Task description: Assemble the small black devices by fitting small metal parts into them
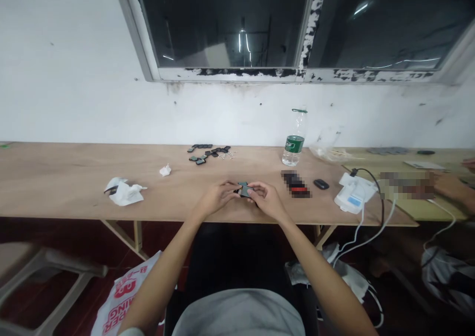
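At the table's front edge, my left hand (217, 197) and my right hand (267, 201) meet around a small, dark, flat square piece (244, 190) with a grey-green face. Both hands grip it between fingers and thumbs, hiding part of it. Farther back on the plywood table (74, 177), a loose group of similar dark pieces (208, 154) lies with some small metal bits beside it. None of these touches my hands.
A water bottle (294, 143), a dark computer mouse (321, 184), a blurred object (296, 184) and a white corded device (354, 193) stand to the right. Crumpled tissues (124, 191) lie left. Another person's hand (451, 187) rests at far right.
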`<state>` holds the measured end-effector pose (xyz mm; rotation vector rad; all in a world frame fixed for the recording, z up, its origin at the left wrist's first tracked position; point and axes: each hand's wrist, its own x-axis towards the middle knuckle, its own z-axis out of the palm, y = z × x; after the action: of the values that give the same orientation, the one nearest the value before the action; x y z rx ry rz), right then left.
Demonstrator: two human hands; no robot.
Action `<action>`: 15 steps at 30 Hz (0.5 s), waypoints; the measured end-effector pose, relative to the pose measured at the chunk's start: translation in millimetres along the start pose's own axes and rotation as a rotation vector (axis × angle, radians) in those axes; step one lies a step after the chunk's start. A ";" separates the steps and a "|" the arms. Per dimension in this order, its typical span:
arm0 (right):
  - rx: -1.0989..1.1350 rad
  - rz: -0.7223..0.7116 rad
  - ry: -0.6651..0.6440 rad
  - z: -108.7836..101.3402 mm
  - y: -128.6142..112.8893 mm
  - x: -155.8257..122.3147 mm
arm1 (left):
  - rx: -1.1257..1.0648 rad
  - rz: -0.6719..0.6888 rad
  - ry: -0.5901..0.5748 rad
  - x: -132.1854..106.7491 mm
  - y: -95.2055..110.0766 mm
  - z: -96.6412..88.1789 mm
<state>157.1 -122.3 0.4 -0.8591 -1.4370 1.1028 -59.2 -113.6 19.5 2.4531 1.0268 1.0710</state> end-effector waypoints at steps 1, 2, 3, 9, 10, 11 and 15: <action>0.003 0.005 -0.003 -0.3 -0.1 0.0 | -0.014 -0.006 0.015 -0.1 -1.5 1.1; 0.004 0.010 -0.008 -0.5 0.0 0.0 | -0.031 -0.014 0.027 -0.2 -2.8 2.0; 0.004 0.013 -0.013 -0.7 0.2 0.1 | -0.049 -0.025 0.038 -0.1 -3.9 2.8; 0.017 0.015 -0.043 -2.3 3.0 1.1 | -0.213 -0.203 0.087 1.5 -4.6 8.0; 0.018 0.016 -0.051 -2.7 3.4 1.1 | -0.262 -0.238 0.089 2.0 -3.9 9.2; 0.018 0.018 -0.060 -2.9 3.9 1.1 | -0.313 -0.269 0.087 2.5 -3.1 10.4; 0.007 0.013 -0.097 -2.1 4.9 -0.2 | -0.440 -0.358 0.059 4.2 0.5 12.0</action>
<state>159.0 -120.6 -4.4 -0.8203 -1.5080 1.1723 -48.3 -110.7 13.7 1.8216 1.0620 1.1100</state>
